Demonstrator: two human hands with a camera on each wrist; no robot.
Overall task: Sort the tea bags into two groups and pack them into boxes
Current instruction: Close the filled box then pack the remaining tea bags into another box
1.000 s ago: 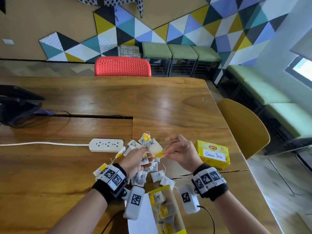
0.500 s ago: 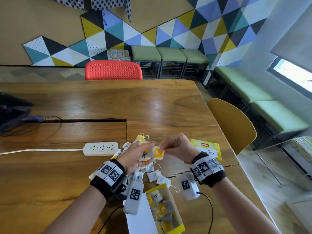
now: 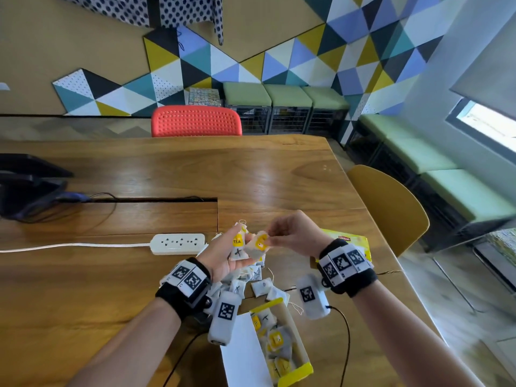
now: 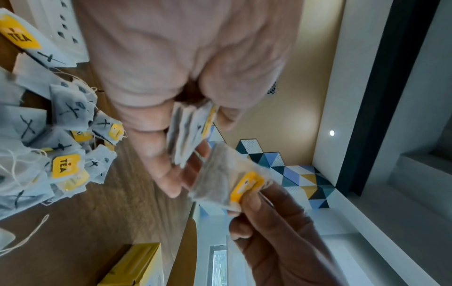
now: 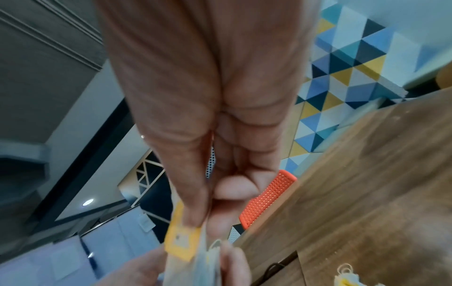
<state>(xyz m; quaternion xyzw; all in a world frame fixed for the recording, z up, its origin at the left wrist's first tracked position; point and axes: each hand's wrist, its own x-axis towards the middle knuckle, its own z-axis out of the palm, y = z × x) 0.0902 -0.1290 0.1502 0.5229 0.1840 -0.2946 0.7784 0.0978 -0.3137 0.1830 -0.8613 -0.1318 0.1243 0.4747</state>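
Note:
My left hand point(image 3: 231, 255) is raised over the table and holds a small stack of tea bags point(image 3: 238, 248) marked with a black cross between thumb and fingers point(image 4: 190, 131). My right hand point(image 3: 293, 237) pinches one brownish tea bag point(image 3: 258, 245) by its yellow tag point(image 4: 247, 185) point(image 5: 181, 241), right beside the left hand's stack. A pile of loose tea bags point(image 3: 248, 280) point(image 4: 63, 147) lies on the table below both hands. An open yellow box point(image 3: 296, 372) near me holds several tea bags. A second yellow box point(image 3: 351, 243) stands behind my right wrist.
A white power strip point(image 3: 178, 243) with its cord lies left of the pile on the wooden table point(image 3: 251, 177). A black device point(image 3: 25, 188) sits at the far left. A red chair point(image 3: 195, 121) and a yellow chair point(image 3: 391, 208) stand at the table's edges.
Both hands have risen slightly and moved closer together. The right hand now holds its tea bag against the left hand's stack. The head view has tilted up and to the right.

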